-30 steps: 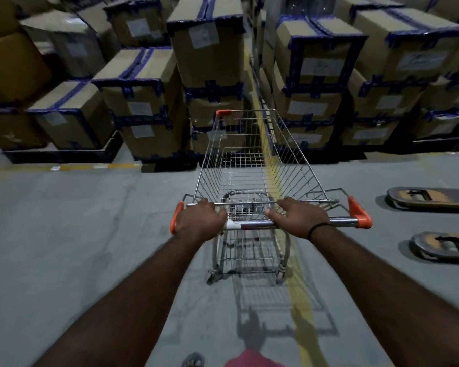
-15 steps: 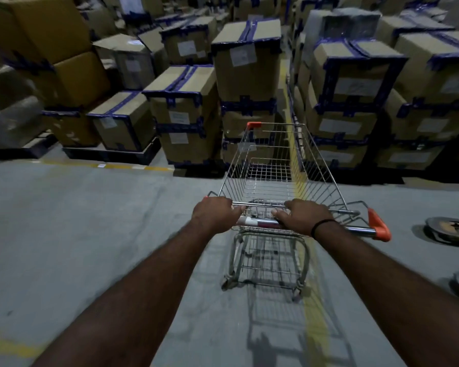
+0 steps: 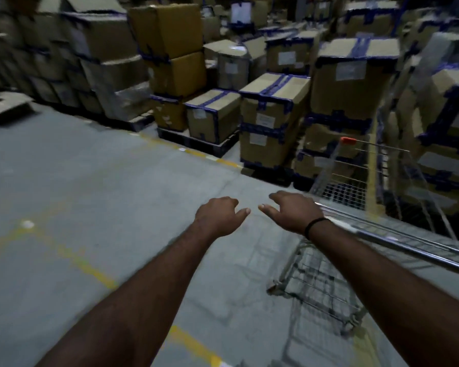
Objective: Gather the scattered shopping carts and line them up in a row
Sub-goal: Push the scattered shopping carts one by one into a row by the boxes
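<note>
Two bare hands hang over a grey warehouse floor (image 3: 96,186), neither one gripping anything. The left hand (image 3: 219,217) is loosely curled, thumb out toward the right, with only floor beneath it. The right hand (image 3: 292,210) is slack and half open, fingers bent downward, a dark band (image 3: 316,225) around its wrist; it sits just beside the near left end of the cart's handle bar (image 3: 408,247), and whether it touches the metal cannot be told through the blur. The cart (image 3: 355,186), a wire basket on a wire frame, stands at the right of the view, partly cut off by the frame's edge. Its far end, tipped with an orange corner cap (image 3: 348,140), points toward stacked cartons (image 3: 273,107) sealed with blue tape and marked with white labels. The cartons rest on dark pallets (image 3: 196,140) along the far side of the floor and fill the background from left to right. Yellow lines (image 3: 85,263) cross the concrete, one running along the foot of the pallets, another passing under the left forearm. Much of the scene is smeared by motion, most of all at the edges.
</note>
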`<control>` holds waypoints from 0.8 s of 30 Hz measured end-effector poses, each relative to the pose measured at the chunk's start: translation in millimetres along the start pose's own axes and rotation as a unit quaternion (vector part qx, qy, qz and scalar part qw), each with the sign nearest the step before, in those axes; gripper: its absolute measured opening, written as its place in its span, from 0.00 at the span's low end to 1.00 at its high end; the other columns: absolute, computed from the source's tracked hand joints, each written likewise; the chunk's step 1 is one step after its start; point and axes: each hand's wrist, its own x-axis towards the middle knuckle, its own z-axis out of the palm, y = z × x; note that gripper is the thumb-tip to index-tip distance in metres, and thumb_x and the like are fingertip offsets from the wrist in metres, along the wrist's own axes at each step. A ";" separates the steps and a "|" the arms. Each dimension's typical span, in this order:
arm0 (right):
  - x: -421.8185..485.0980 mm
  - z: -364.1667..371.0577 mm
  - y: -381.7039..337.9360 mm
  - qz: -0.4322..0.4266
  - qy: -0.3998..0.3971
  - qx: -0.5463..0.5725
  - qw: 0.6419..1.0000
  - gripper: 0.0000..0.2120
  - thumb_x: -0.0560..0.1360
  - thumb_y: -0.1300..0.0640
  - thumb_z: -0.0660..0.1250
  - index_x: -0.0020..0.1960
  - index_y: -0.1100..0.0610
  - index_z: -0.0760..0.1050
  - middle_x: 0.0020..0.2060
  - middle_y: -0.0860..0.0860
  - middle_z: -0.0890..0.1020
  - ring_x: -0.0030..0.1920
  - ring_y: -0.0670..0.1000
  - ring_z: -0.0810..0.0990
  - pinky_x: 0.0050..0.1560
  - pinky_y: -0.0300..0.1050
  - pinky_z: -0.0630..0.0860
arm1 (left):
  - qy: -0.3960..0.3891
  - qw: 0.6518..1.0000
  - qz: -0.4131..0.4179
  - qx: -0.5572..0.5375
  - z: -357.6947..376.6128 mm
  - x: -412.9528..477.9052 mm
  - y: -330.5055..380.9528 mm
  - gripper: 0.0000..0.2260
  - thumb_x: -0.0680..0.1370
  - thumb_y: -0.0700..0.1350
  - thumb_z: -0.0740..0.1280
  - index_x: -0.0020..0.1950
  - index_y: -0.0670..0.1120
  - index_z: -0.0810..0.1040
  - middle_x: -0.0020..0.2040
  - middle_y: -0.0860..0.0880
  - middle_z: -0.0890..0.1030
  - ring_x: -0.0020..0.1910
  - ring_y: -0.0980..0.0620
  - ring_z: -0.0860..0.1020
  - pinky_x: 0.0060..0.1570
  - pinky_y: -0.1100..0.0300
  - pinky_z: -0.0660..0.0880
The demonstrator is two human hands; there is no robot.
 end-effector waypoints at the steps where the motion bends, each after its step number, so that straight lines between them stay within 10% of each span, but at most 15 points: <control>1: 5.7 3.2 -29.4 -0.019 -0.002 0.009 1.000 0.35 0.77 0.28 0.50 0.73 0.49 0.69 0.70 0.49 0.74 0.67 0.55 0.74 0.64 0.56 0.70 | 0.007 1.000 -0.018 0.001 -7.0 -13.1 -25.3 0.28 0.81 0.66 0.56 0.71 0.49 0.74 0.69 0.48 0.77 0.67 0.45 0.74 0.61 0.48 0.74; 14: 27.2 33.1 -458.5 -0.354 -0.011 0.049 0.934 0.32 0.78 0.30 0.52 0.73 0.50 0.68 0.71 0.48 0.74 0.67 0.54 0.74 0.62 0.54 0.74 | 0.129 0.936 -0.327 -0.009 -96.6 -267.5 -347.6 0.27 0.80 0.66 0.58 0.71 0.49 0.74 0.70 0.48 0.76 0.68 0.43 0.74 0.62 0.47 0.73; 24: -6.7 57.8 -671.8 -0.538 -0.049 0.042 0.840 0.32 0.79 0.31 0.52 0.73 0.51 0.68 0.70 0.47 0.74 0.66 0.53 0.75 0.61 0.54 0.75 | 0.196 0.843 -0.500 -0.039 -114.4 -407.7 -467.6 0.28 0.80 0.66 0.59 0.73 0.49 0.72 0.72 0.49 0.75 0.70 0.44 0.72 0.65 0.47 0.72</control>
